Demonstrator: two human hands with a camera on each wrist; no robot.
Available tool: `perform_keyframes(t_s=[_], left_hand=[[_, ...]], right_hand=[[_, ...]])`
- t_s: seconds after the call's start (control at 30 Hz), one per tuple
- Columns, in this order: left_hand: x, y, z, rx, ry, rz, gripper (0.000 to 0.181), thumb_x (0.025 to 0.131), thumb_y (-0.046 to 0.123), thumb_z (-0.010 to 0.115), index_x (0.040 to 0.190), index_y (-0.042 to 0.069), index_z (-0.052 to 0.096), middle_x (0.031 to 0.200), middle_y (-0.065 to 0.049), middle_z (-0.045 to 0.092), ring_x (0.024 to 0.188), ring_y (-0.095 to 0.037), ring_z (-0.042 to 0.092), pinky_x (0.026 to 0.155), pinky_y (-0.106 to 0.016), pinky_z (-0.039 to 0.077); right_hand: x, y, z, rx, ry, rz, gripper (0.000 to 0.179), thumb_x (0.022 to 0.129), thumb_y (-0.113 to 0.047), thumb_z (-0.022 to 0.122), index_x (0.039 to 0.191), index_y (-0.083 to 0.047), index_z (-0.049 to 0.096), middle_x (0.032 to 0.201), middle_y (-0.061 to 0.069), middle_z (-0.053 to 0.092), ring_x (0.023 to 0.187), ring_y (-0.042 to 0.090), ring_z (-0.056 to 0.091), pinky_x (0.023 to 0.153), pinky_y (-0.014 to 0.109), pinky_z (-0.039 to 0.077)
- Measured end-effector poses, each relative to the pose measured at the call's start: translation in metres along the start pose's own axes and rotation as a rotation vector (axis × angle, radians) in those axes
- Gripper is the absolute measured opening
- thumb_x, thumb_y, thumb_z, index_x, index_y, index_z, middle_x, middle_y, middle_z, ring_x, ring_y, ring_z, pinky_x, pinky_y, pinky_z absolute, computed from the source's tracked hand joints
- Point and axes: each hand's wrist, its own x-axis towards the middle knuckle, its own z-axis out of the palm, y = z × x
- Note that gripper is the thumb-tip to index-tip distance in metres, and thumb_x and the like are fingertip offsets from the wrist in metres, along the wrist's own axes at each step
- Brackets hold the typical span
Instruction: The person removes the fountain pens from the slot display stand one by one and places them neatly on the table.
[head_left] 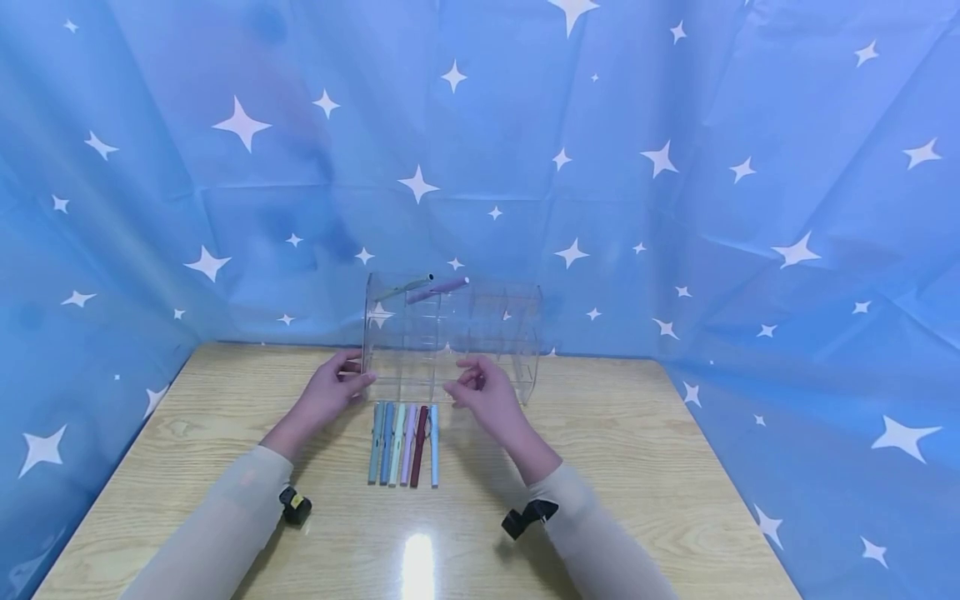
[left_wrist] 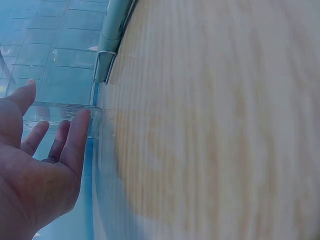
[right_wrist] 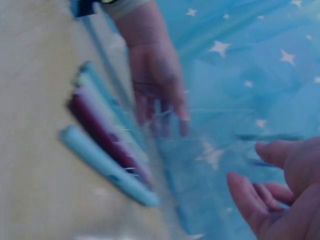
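A clear acrylic organizer (head_left: pixel 420 385) with several compartments stands upright at the back of the table. My left hand (head_left: pixel 337 382) is at its left side, fingers extended along the side wall and thumb toward the front; in the left wrist view the fingertips (left_wrist: pixel 80 117) are right at the wall's edge. My right hand (head_left: pixel 487 390) hovers before the organizer's right half, fingers loosely bent, with nothing in them. A green pen (head_left: pixel 405 287) and a purple pen (head_left: pixel 438 289) lie slanted at the organizer's top. In front of it, several pens (head_left: pixel 402 446) lie side by side on the table.
The wooden table (head_left: pixel 600 467) ends at the back against a blue curtain (head_left: pixel 510 150) with white stars. In the row, a dark red pen (head_left: pixel 419 446) lies beside a light blue pen (head_left: pixel 434 450) at the right end.
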Motion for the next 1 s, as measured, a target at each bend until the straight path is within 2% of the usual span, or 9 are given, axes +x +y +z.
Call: perform_keyframes(t_s=[0.1, 0.2, 0.33, 0.5, 0.67, 0.77, 0.9, 1.0], left_hand=[[0.000, 0.000, 0.000, -0.003, -0.001, 0.001, 0.061, 0.114, 0.017, 0.066, 0.167, 0.000, 0.040, 0.148, -0.029, 0.050, 0.131, -0.044, 0.060, 0.104, -0.053, 0.064], [0.000, -0.001, 0.000, -0.001, -0.001, 0.001, 0.062, 0.114, 0.018, 0.067, 0.167, 0.000, 0.040, 0.148, -0.030, 0.050, 0.131, -0.043, 0.060, 0.105, -0.053, 0.064], [0.000, -0.002, 0.000, -0.002, 0.004, 0.004, 0.063, 0.113, 0.020, 0.068, 0.167, 0.002, 0.041, 0.149, -0.029, 0.051, 0.130, -0.042, 0.061, 0.104, -0.050, 0.065], [0.000, -0.002, 0.001, 0.003, 0.004, 0.008, 0.063, 0.113, 0.020, 0.068, 0.167, 0.001, 0.040, 0.149, -0.030, 0.051, 0.130, -0.042, 0.061, 0.103, -0.051, 0.065], [-0.001, -0.001, 0.001, -0.004, -0.001, 0.005, 0.065, 0.113, 0.021, 0.069, 0.167, 0.000, 0.040, 0.151, -0.031, 0.050, 0.132, -0.043, 0.060, 0.105, -0.052, 0.064], [-0.001, -0.001, 0.000, -0.005, -0.001, 0.001, 0.065, 0.113, 0.023, 0.070, 0.166, 0.000, 0.040, 0.150, -0.030, 0.050, 0.131, -0.043, 0.060, 0.104, -0.050, 0.065], [0.000, -0.002, 0.000, -0.004, 0.002, -0.007, 0.064, 0.113, 0.024, 0.070, 0.166, 0.002, 0.042, 0.149, -0.028, 0.050, 0.131, -0.043, 0.060, 0.103, -0.047, 0.065], [0.001, -0.003, 0.000, 0.000, -0.002, -0.007, 0.063, 0.113, 0.023, 0.069, 0.165, 0.002, 0.042, 0.149, -0.029, 0.050, 0.132, -0.044, 0.060, 0.103, -0.047, 0.065]], right_hand=[[0.010, -0.012, -0.007, -0.001, 0.053, -0.039, 0.045, 0.099, -0.013, 0.085, 0.138, -0.001, 0.066, 0.106, 0.009, 0.069, 0.087, 0.021, 0.071, 0.078, 0.034, 0.069], [0.019, -0.023, -0.013, -0.025, 0.084, -0.044, 0.047, 0.101, -0.017, 0.084, 0.142, -0.004, 0.065, 0.114, 0.010, 0.068, 0.097, 0.021, 0.069, 0.079, 0.030, 0.066], [0.030, -0.036, -0.019, -0.039, 0.120, -0.049, 0.051, 0.102, -0.024, 0.084, 0.146, -0.011, 0.062, 0.125, 0.010, 0.066, 0.107, 0.025, 0.066, 0.084, 0.036, 0.066], [0.046, -0.045, -0.022, -0.011, 0.178, -0.088, 0.056, 0.102, -0.023, 0.083, 0.151, -0.012, 0.057, 0.143, 0.009, 0.061, 0.109, 0.025, 0.069, 0.085, 0.046, 0.065], [0.063, -0.050, -0.022, 0.025, 0.212, -0.112, 0.063, 0.103, -0.022, 0.083, 0.157, -0.010, 0.052, 0.156, 0.015, 0.055, 0.106, 0.024, 0.070, 0.078, 0.037, 0.063], [0.072, -0.054, -0.020, 0.048, 0.211, -0.119, 0.068, 0.104, -0.022, 0.082, 0.161, -0.008, 0.048, 0.158, 0.013, 0.054, 0.106, 0.028, 0.072, 0.080, 0.038, 0.065], [0.083, -0.058, -0.016, 0.089, 0.200, -0.125, 0.072, 0.104, -0.022, 0.082, 0.163, -0.005, 0.045, 0.157, 0.007, 0.055, 0.106, 0.035, 0.075, 0.092, 0.052, 0.068], [0.090, -0.061, -0.013, 0.132, 0.184, -0.131, 0.071, 0.104, -0.018, 0.082, 0.162, -0.001, 0.045, 0.158, 0.012, 0.054, 0.106, 0.039, 0.076, 0.093, 0.053, 0.068]])
